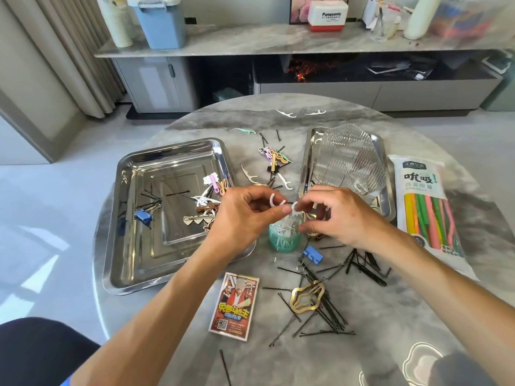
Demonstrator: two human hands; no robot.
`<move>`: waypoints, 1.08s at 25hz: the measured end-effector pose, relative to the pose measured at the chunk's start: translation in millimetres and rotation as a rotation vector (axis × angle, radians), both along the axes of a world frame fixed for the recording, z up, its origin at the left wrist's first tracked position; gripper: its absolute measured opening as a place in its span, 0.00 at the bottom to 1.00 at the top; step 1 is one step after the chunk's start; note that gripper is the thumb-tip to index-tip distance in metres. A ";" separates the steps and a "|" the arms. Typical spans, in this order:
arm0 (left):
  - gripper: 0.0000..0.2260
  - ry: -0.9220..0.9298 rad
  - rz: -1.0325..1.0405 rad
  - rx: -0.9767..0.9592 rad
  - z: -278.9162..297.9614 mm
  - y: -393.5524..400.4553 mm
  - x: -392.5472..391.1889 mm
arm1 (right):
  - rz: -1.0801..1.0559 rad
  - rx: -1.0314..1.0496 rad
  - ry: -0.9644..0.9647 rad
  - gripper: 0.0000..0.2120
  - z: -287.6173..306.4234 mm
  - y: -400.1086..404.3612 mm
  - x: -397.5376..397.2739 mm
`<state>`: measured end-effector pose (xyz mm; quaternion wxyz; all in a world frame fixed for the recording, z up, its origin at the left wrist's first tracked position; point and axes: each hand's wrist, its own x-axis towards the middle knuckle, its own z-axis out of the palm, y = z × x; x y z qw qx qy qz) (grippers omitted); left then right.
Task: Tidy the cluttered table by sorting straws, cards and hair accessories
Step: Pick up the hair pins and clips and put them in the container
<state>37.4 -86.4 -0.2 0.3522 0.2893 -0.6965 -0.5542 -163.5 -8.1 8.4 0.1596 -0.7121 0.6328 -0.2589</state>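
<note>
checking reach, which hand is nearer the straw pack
Right. The right hand is beside the straw pack; the left hand is farther, near the steel tray.

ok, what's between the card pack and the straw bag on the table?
Head view: gold hair clip, scattered black bobby pins and a blue binder clip lie between card pack and straw bag.

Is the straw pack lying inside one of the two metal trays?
No, the straw pack lies on the table, to the right of the right tray, outside both trays.
</note>
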 end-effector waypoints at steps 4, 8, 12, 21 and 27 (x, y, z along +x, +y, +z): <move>0.05 -0.162 0.024 -0.195 -9.9 7.3 -4.8 | -0.044 0.054 -0.084 0.08 -4.8 6.5 -3.0; 0.10 -0.301 0.041 -0.448 -12.4 16.7 -7.6 | -0.038 0.061 -0.090 0.06 -6.2 9.3 1.9; 0.07 -0.304 0.065 -0.507 -7.5 15.2 -3.4 | -0.069 0.033 -0.101 0.05 -3.2 10.6 5.6; 0.08 -0.680 0.277 -0.349 -1.4 -59.5 45.2 | -0.125 -0.062 -0.207 0.04 27.8 -36.5 69.2; 0.19 -1.018 0.080 -0.506 -21.2 -115.9 85.2 | -0.132 0.078 0.134 0.05 -1.2 -108.9 137.9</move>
